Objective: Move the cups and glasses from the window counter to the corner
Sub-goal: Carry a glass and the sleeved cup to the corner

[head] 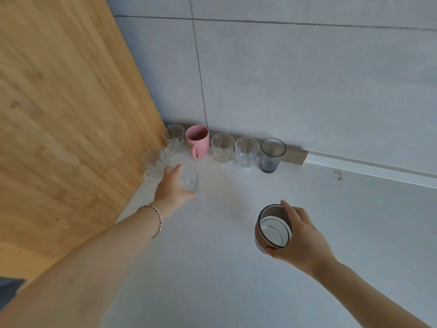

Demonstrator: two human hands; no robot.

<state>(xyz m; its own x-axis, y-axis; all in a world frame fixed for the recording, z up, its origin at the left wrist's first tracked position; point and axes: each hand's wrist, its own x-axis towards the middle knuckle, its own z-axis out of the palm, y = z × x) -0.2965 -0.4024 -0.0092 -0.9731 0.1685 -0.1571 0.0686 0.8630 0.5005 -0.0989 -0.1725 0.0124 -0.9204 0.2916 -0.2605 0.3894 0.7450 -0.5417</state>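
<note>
Matt white counter point(236, 268), grainy wooden panel point(59, 114), clear glass mugs point(222, 147), glossy pink mug point(198, 141).

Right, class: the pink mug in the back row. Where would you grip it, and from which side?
Take the pink mug by its handle, coming from the front. The handle points forward over the counter; a clear glass mug stands close on one side, a second glass mug on the other, and the wall is behind, so side grasps look cramped.

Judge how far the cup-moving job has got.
Done: six vessels stand in the corner, including the pink mug and dark ribbed glass. In hand: left hand grips a clear glass, right hand a grey cup. Left: setting both down.
</note>
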